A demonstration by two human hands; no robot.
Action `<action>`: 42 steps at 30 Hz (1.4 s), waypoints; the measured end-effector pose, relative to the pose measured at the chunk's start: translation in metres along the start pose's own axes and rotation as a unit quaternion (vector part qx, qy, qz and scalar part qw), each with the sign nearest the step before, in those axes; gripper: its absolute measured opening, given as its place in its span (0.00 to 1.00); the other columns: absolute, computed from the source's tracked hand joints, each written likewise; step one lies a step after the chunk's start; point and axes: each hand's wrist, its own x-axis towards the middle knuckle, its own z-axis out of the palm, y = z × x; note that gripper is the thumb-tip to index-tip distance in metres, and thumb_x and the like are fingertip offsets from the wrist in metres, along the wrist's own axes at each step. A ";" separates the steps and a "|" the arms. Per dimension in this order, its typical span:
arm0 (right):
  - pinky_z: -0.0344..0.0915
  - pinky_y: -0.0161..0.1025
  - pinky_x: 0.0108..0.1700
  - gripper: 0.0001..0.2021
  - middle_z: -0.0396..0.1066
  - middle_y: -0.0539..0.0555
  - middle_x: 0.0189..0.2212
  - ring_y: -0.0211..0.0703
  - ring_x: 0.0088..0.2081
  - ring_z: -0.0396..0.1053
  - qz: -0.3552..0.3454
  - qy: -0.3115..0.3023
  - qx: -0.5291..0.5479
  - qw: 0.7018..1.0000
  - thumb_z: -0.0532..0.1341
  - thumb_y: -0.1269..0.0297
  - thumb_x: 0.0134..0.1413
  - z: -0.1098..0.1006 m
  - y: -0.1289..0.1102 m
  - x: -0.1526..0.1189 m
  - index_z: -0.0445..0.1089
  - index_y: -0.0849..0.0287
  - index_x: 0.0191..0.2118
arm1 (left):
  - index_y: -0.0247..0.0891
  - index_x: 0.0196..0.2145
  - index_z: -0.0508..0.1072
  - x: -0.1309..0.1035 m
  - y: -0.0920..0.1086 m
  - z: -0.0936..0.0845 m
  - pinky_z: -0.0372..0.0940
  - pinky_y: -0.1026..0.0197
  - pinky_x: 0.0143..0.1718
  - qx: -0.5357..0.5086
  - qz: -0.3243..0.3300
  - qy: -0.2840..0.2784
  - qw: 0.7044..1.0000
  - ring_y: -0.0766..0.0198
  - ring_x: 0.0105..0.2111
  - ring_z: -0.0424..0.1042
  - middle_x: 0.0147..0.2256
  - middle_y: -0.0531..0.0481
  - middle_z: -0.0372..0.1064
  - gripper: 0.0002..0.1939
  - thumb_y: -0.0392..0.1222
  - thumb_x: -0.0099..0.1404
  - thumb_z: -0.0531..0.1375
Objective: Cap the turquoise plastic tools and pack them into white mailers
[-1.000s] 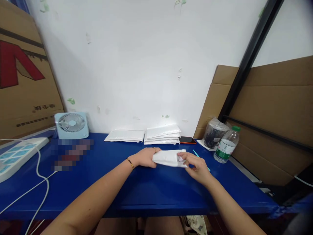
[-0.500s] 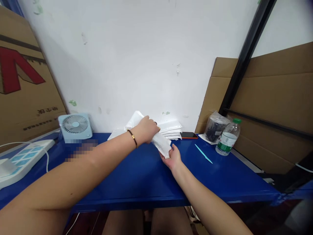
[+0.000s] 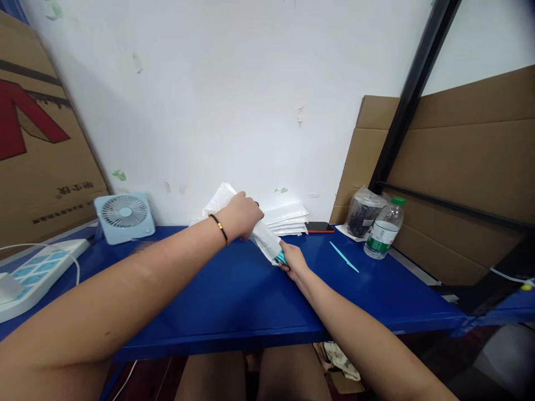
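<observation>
My left hand [image 3: 244, 214] is closed around a white plastic mailer bag [image 3: 266, 239], held tilted above the blue table. At the bag's lower right end, a bundle of slim turquoise plastic sticks [image 3: 281, 258] pokes out of the opening. My right hand [image 3: 293, 260] has its fingers closed on the ends of these sticks; the rest of them are hidden inside the bag. To the right, a single slim turquoise stick [image 3: 344, 257] with a pointed end lies on the table. A stack of white padded mailers [image 3: 288, 218] sits behind my hands against the wall.
A phone [image 3: 320, 227] lies beside the stack. At the right stand a green-capped water bottle [image 3: 382, 234] and a dark item in a clear bag [image 3: 363, 214]. A light blue fan [image 3: 125, 217] and a white power strip [image 3: 45, 273] are on the left. Cardboard [image 3: 472, 195] flanks the table [image 3: 234, 312].
Turquoise sticks now show at the bag's lower opening, where my right hand has closed on them; before, that hand was under the bag's end. The view has shifted slightly.
</observation>
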 end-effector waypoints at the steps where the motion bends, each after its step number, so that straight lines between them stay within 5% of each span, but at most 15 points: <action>1: 0.42 0.29 0.10 0.17 0.58 0.46 0.11 0.35 0.11 0.57 -0.018 0.009 -0.038 0.999 0.56 0.49 0.50 -0.007 0.000 0.003 0.60 0.59 0.23 | 0.39 0.34 0.71 -0.002 -0.002 0.005 0.52 0.55 0.39 -0.006 -0.002 -0.007 1.000 0.54 0.37 0.67 0.34 0.45 0.70 0.17 0.37 0.43 0.65; 9: 0.53 0.33 0.23 0.22 0.57 0.48 0.12 0.39 0.19 0.61 -0.177 0.089 -0.326 0.924 0.53 0.47 0.51 -0.066 -0.008 0.024 0.57 0.57 0.15 | 0.38 0.35 0.72 -0.018 -0.025 0.051 0.52 0.55 0.39 -0.023 -0.016 -0.025 0.999 0.53 0.37 0.67 0.35 0.43 0.69 0.17 0.37 0.44 0.63; 17: 0.50 0.35 0.29 0.22 0.66 0.54 0.28 0.43 0.32 0.63 -0.229 0.085 -0.484 0.840 0.47 0.47 0.56 -0.055 0.002 0.018 0.66 0.57 0.24 | 0.38 0.37 0.71 -0.042 -0.049 0.045 0.49 0.53 0.44 -0.010 -0.057 -0.014 0.998 0.51 0.41 0.64 0.36 0.43 0.68 0.18 0.37 0.44 0.62; 22: 0.54 0.37 0.36 0.21 0.66 0.54 0.34 0.44 0.39 0.61 -0.298 0.074 -0.596 0.742 0.44 0.51 0.60 -0.052 0.005 0.015 0.68 0.56 0.32 | 0.44 0.46 0.67 -0.060 -0.079 0.050 0.46 0.49 0.49 -0.129 -0.064 0.005 0.990 0.49 0.45 0.62 0.40 0.47 0.66 0.27 0.44 0.45 0.62; 25: 0.55 0.37 0.37 0.20 0.65 0.54 0.34 0.44 0.38 0.60 -0.302 0.055 -0.598 0.740 0.44 0.51 0.61 -0.053 0.005 0.017 0.69 0.55 0.34 | 0.45 0.53 0.59 -0.073 -0.084 0.068 0.52 0.55 0.49 -0.282 -0.042 0.050 0.957 0.53 0.46 0.62 0.48 0.48 0.63 0.33 0.48 0.49 0.60; 30: 0.56 0.38 0.38 0.19 0.64 0.54 0.33 0.44 0.38 0.60 -0.301 0.030 -0.571 0.763 0.45 0.52 0.61 -0.055 0.004 0.019 0.69 0.56 0.35 | 0.42 0.57 0.51 -0.079 -0.065 0.110 0.58 0.63 0.46 -0.461 -0.030 0.081 0.883 0.60 0.47 0.62 0.52 0.49 0.58 0.37 0.49 0.52 0.59; 36: 0.59 0.38 0.40 0.14 0.64 0.53 0.34 0.43 0.39 0.60 -0.331 -0.076 -0.540 0.770 0.50 0.53 0.58 -0.051 -0.003 0.008 0.69 0.53 0.38 | 0.47 0.55 0.59 -0.042 -0.050 0.167 0.49 0.49 0.51 -0.323 -0.104 0.030 0.940 0.50 0.49 0.61 0.49 0.46 0.63 0.35 0.53 0.48 0.61; 42: 0.61 0.37 0.40 0.12 0.64 0.52 0.35 0.42 0.39 0.62 -0.358 -0.143 -0.532 0.754 0.50 0.56 0.59 -0.042 -0.003 -0.012 0.68 0.52 0.39 | 0.45 0.59 0.53 -0.031 -0.048 0.226 0.45 0.46 0.52 -0.298 -0.122 -0.070 0.944 0.44 0.55 0.52 0.57 0.37 0.53 0.44 0.66 0.48 0.56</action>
